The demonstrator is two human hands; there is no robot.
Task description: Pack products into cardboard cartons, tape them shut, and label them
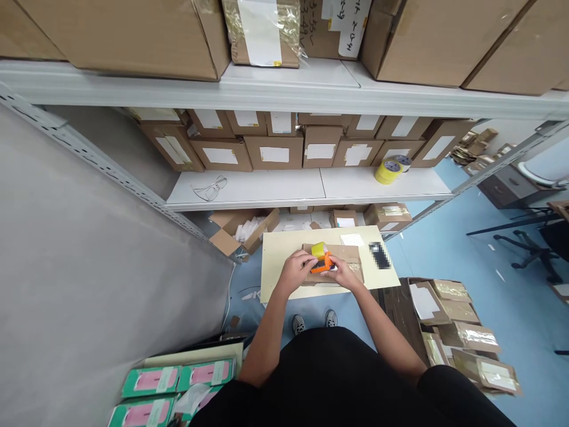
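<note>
An orange tape dispenser [320, 264] with a roll of yellow tape [319, 249] on it is held between my two hands, above a cardboard box [353, 256]. My left hand [296, 270] grips the dispenser's left side, its fingers closed on it. On the other side, the fingers of my right hand [343, 273] are closed round the dispenser's right end. The box lies flat on a cream-coloured table [278, 261], with shiny tape visible on its right part.
White paper [352, 239] and a pixelated dark object [379, 255] lie on the table. Shelving [284, 95] with labelled boxes stands ahead, holding glasses [211, 188] and tape rolls [388, 171]. Taped parcels [475, 335] fill a carton at right; green-and-pink boxes [151, 379] sit lower left.
</note>
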